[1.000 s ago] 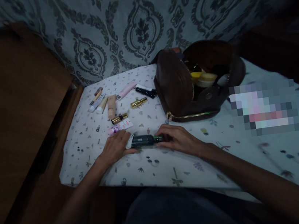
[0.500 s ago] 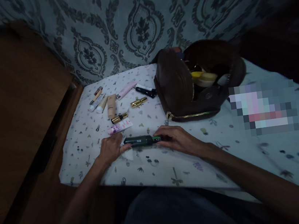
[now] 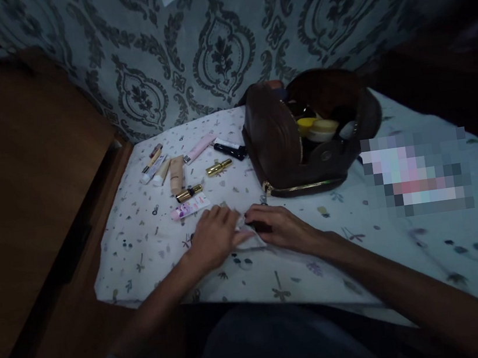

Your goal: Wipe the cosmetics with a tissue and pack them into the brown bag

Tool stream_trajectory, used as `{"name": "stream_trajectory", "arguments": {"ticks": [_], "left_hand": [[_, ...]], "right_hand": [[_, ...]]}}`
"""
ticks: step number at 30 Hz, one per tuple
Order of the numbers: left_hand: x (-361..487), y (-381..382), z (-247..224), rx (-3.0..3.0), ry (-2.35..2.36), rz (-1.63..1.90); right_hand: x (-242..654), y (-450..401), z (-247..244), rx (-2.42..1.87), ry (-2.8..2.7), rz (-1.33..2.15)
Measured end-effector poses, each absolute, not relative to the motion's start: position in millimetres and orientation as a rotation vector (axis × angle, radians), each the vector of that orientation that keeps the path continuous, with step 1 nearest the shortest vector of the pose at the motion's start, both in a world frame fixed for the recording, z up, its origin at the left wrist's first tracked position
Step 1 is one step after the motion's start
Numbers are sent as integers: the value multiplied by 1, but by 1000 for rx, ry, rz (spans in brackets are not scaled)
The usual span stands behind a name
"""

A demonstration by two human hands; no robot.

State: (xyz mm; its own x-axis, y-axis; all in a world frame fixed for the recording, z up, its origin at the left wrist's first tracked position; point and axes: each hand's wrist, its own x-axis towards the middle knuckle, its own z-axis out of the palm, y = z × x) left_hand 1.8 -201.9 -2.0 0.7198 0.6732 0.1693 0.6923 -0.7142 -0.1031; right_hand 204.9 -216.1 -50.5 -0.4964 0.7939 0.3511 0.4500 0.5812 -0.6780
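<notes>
- The left hand (image 3: pixel 214 238) has its fingers and thumb closed on a crumpled white tissue (image 3: pixel 250 237), bunched between the two hands just above the patterned tablecloth (image 3: pixel 142 244).
- The right hand (image 3: pixel 287 228) comes at it from three o'clock, fingers curled; something dark shows under them, and I can't tell what they grip.
- Toward one o'clock from the hands stands a brown bag (image 3: pixel 272 145), mouth gaping; inside, a yellow tub (image 3: pixel 305 125) sits against a pale tub (image 3: pixel 323 131), with a whitish item (image 3: pixel 348 130) too dim to name.
- At ten o'clock, near the left hand, lies a pink-and-white tube (image 3: pixel 190 207).
- Beyond it, toward half past ten, lies a beige tube (image 3: pixel 177 175).
- At twelve, a black tube (image 3: pixel 227 151) lies just beside the bag.
</notes>
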Motion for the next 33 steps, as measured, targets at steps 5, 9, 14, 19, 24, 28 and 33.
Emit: {"name": "stream_trajectory", "arguments": {"ticks": [5, 9, 14, 19, 24, 28, 33], "left_hand": [[1, -213, -9, -2804, -1044, -111], [-26, -208, -10, -2780, -1089, -73], [-63, -207, -11, -2795, -1225, -81], [-79, -207, -10, -2994, -1396, -109], [-79, -200, -2, -3245, -1550, -229], [-78, -199, 7, -3362, -1689, -306], [-76, -202, 7, -3298, -1649, -320]], "right_hand": [[205, -216, -53, -951, -2157, 679], [204, -216, -53, -940, -2149, 701], [204, -215, -53, -908, -2112, 727], [205, -215, -54, -951, -2120, 739], [205, -214, -53, -959, -2098, 751], [203, -215, -43, -970, -1986, 871], [202, -217, -34, -969, -1916, 893]]}}
